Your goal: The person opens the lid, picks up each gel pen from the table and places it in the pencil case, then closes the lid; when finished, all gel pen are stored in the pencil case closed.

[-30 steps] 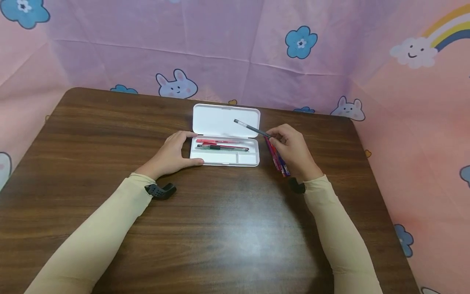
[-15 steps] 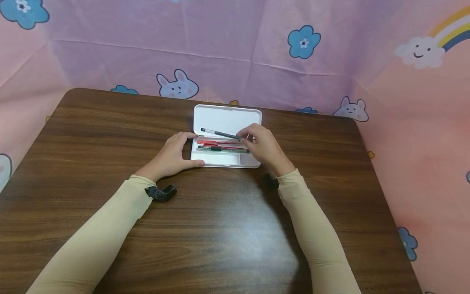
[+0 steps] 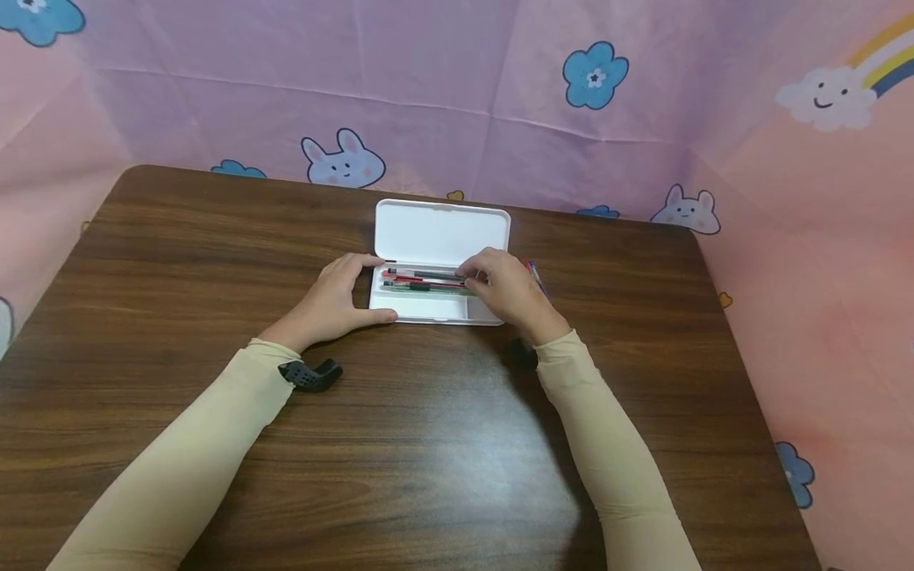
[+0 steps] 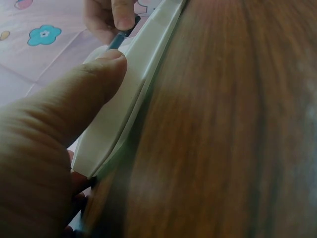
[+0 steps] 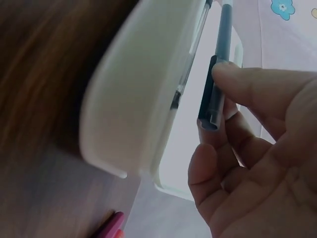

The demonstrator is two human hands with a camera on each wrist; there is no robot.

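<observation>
An open white pencil case (image 3: 437,230) lies at the middle of the brown table (image 3: 214,317), lid flipped back. Its tray holds a red pen (image 3: 410,278) and a green pen (image 3: 414,287). My right hand (image 3: 503,287) pinches a dark grey pen (image 3: 428,274) by its capped end and holds it low over the tray's far side; the right wrist view shows thumb and fingers on that grey pen (image 5: 218,74) beside the case wall (image 5: 138,94). My left hand (image 3: 339,297) grips the case's left end, thumb on the front rim (image 4: 129,109).
A few red and blue pens (image 3: 534,274) lie on the table just right of the case, mostly hidden behind my right hand; one red tip (image 5: 111,227) shows in the right wrist view. Pink patterned cloth walls surround the table on three sides.
My right hand carried the grey pen leftward from the pile beside the case and lowered it into the tray. The left hand stayed on the case.
</observation>
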